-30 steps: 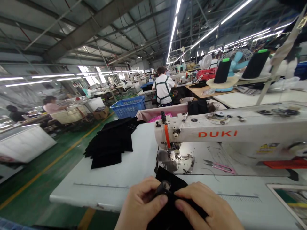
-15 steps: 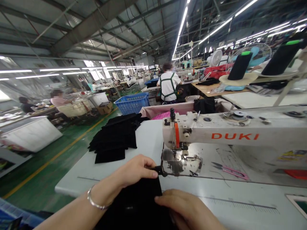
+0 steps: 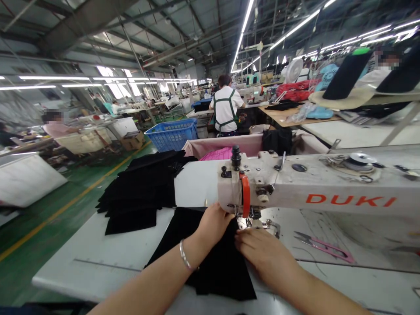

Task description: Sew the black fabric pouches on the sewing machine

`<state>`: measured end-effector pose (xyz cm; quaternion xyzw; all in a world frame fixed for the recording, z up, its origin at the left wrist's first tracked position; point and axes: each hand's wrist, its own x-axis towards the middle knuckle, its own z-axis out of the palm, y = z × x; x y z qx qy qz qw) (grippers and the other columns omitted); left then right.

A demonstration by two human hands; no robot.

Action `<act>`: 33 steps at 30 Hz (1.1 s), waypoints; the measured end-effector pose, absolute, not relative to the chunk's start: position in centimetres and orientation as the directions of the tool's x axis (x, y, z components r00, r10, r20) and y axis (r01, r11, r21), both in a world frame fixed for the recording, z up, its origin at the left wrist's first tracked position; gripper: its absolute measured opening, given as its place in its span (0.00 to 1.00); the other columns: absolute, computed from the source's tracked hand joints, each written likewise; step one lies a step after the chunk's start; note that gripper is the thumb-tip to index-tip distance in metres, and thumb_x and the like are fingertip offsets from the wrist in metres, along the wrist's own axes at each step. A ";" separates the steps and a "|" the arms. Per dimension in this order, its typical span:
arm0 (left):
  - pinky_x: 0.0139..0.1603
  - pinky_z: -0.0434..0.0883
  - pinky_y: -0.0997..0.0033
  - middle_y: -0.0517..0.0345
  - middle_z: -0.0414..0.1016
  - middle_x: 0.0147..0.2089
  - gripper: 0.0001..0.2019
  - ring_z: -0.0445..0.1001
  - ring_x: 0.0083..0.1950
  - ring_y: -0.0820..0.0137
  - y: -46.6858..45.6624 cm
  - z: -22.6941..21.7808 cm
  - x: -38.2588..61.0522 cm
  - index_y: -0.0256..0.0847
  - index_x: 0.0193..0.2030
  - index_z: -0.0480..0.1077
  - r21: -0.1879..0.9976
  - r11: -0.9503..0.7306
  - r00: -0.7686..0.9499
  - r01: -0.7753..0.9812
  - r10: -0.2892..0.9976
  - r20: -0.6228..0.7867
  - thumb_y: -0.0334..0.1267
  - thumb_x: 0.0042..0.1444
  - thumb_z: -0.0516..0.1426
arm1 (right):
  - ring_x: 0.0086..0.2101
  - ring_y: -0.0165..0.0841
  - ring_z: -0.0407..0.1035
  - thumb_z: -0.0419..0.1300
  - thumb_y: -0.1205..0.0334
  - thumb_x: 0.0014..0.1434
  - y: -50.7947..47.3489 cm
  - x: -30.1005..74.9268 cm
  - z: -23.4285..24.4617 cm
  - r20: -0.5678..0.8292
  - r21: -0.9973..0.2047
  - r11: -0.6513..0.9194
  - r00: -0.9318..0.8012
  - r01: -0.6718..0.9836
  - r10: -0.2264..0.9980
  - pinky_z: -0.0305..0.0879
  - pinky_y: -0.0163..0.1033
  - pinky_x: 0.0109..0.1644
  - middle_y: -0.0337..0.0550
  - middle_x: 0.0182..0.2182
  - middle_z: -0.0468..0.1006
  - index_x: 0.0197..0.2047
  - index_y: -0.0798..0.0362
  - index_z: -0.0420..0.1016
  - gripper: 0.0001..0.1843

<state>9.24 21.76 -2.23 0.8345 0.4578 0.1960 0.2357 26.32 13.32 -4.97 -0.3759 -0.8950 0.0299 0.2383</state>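
Observation:
A black fabric piece (image 3: 226,271) lies flat on the sewing machine table, its right edge running up to the needle area. My left hand (image 3: 214,225) is closed on the fabric just left of the presser foot, thumb and fingers pinching near the edge. Fingers curled, my right hand (image 3: 259,247) grips the fabric's right edge, just in front of the foot. The white sewing machine (image 3: 288,192) marked DUKI stands over the work; its needle is partly hidden behind my fingers. Pink-handled thread snips (image 3: 324,247) rest on the machine bed at right.
A pile of black fabric pieces (image 3: 141,183) lies on the table's left side. Behind the machine stand a pink-lined bin (image 3: 243,146) and a blue plastic basket (image 3: 172,134). A person (image 3: 226,107) works farther ahead. Black thread cones (image 3: 348,74) stand at upper right.
Both hands have moved forward to the needle area with the black fabric, which now lies spread on the table. The small black strip end at my left fingers is no longer visible.

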 end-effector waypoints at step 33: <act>0.67 0.64 0.56 0.51 0.71 0.59 0.16 0.67 0.63 0.62 18.6 -3.0 6.3 0.39 0.58 0.66 0.359 -0.770 0.766 0.527 0.614 0.191 0.29 0.64 0.53 | 0.44 0.37 0.73 0.49 0.75 0.64 12.1 26.0 -5.9 0.492 -0.338 0.695 -0.510 0.634 0.705 0.70 0.45 0.49 0.45 0.41 0.80 0.46 0.56 0.74 0.15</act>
